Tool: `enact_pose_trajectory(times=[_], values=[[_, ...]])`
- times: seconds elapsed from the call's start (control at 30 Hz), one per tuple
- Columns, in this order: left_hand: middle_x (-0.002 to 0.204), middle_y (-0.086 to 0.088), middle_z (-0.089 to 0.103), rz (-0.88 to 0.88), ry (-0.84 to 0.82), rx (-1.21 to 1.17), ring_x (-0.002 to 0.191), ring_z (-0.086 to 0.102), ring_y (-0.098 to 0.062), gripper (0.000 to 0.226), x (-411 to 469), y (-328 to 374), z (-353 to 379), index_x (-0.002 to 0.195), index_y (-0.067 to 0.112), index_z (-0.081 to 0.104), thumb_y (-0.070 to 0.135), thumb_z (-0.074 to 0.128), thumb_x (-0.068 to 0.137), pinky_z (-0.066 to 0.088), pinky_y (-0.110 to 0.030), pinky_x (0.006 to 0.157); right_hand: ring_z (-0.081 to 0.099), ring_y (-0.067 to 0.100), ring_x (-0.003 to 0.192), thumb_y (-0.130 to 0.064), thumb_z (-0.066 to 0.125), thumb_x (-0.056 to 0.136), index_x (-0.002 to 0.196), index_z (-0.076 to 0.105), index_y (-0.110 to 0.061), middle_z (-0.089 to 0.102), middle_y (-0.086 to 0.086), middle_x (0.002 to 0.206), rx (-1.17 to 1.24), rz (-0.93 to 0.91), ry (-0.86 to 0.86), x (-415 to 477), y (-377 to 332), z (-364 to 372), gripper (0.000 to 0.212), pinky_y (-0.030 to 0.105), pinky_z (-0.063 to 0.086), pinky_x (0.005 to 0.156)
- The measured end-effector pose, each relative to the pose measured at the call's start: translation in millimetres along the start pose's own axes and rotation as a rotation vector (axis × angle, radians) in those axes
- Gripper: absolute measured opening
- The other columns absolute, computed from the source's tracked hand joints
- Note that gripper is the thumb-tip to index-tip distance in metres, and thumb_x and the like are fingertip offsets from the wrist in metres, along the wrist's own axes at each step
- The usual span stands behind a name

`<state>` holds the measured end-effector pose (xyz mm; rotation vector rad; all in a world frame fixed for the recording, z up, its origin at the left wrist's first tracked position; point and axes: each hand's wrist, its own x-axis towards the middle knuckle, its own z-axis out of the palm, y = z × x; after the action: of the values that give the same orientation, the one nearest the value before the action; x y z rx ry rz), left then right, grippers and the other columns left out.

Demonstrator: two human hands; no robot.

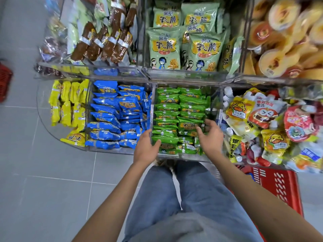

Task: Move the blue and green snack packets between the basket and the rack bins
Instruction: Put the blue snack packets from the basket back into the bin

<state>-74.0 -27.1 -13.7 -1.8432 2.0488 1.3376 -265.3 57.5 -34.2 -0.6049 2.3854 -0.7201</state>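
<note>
Over the clear acrylic bin (183, 158) of glossy green snack packets (174, 109), the left hand (146, 148) spreads loosely, thumb on a front packet. At its ten o'clock lie shiny blue snack packets (113, 112). The right hand (208, 136), fingers curled open, touches the green stack. A red slotted plastic basket (279, 186) sits at five o'clock.
</note>
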Motion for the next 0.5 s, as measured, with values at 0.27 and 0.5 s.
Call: enact_pose_trajectory(times=[0.27, 0.5], values=[[0.13, -0.011, 0.057, 0.005, -0.123, -0.09, 0.117, 0.055, -0.023, 0.038, -51, -20, -16, 0.127, 0.008, 0.054, 0.022, 0.059, 0.091, 0.04, -0.028, 0.097, 0.064, 0.032, 0.098, -0.024, 0.062, 0.088, 0.13, 0.049, -0.003, 0.061, 0.014, 0.123, 0.016, -0.11, -0.226, -77, 1, -34, 0.048, 0.045, 0.048, 0.09], [0.113, -0.008, 0.064, -0.019, -0.202, -0.082, 0.098, 0.058, -0.017, 0.027, -83, -52, -32, 0.117, 0.008, 0.059, 0.018, 0.059, 0.091, 0.04, -0.025, 0.087, 0.062, 0.023, 0.103, -0.018, 0.063, 0.087, 0.12, 0.058, -0.005, 0.067, 0.013, 0.11, 0.272, 0.147, -0.142, -127, 4, -31, 0.035, 0.037, 0.044, 0.099]])
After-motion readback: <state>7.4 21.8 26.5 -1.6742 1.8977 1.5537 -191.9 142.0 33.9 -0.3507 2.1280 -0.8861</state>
